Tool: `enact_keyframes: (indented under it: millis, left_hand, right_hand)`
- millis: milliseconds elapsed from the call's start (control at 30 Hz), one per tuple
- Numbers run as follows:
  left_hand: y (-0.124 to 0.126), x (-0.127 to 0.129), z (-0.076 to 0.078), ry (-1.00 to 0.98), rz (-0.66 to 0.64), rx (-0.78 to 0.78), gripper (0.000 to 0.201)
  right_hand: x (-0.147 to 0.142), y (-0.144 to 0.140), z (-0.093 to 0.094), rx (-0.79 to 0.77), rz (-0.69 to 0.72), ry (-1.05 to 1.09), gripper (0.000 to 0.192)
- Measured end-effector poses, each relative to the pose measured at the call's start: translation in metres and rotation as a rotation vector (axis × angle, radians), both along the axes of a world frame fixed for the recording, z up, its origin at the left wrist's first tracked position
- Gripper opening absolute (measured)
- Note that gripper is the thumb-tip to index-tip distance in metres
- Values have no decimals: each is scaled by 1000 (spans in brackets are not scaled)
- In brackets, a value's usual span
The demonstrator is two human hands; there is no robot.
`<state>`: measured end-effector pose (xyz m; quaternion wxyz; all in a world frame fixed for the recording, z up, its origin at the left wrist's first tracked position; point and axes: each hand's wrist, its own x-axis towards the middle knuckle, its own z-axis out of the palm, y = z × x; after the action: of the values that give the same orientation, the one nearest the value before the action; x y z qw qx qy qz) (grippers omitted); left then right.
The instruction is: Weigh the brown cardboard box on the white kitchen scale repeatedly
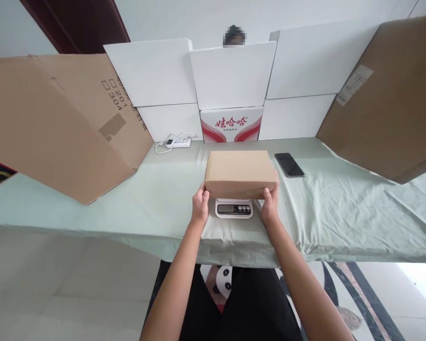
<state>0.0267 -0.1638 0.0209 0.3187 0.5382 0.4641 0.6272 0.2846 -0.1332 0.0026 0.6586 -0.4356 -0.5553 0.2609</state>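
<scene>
A brown cardboard box [239, 166] is between my two hands, over a white digital kitchen scale [233, 209]. The scale's front, with its display and several buttons, shows below the box; its weighing plate is mostly hidden. My left hand [200, 202] grips the box's left front corner, thumb on the near face. My right hand [270, 199] holds the right front corner the same way, its fingers along the side. Whether the box rests on the scale or is just above it, I cannot tell.
A black smartphone [289, 165] lies right of the box. A white power strip with a cable [178, 142] lies at the back left. White boxes [233, 76] form a wall behind, flanked by large cardboard sheets [67, 123]. Behind the wall, a person's head shows. A pale green cloth [128, 208] covers the table.
</scene>
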Motion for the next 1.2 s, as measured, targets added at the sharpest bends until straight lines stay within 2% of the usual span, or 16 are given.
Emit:
enact_keyframes:
  millis: [167, 333, 467, 600, 700, 800, 867, 1033, 1200]
  left_hand:
    - [3, 0, -1, -5, -14, -7, 84]
    - [0, 1, -1, -36, 5, 0, 89]
    - [8, -4, 3, -35, -6, 16, 84]
    - [44, -15, 12, -64, 42, 71, 81]
    - [84, -21, 15, -61, 50, 35, 80]
    - [117, -22, 9, -53, 60, -19, 83]
    - [128, -23, 2, -47, 65, -38, 85]
    - [133, -25, -12, -54, 37, -54, 83]
    - [134, -22, -11, -64, 25, -40, 85]
  right_hand:
    - [1, 0, 2, -19, -12, -3, 69]
    - [2, -2, 5, 23, -57, 16, 80]
    - [4, 2, 21, 25, -10, -1, 77]
    - [3, 30, 52, 81, 8, -65, 76]
    - [-3, 66, 63, 61, 62, -46, 87]
    - [-10, 101, 56, 5, 95, 19, 97]
    - [-12, 116, 45, -17, 106, 43, 98]
    - [-15, 129, 24, -15, 180, 87, 100]
    - [-17, 131, 22, 2, 181, 54, 106]
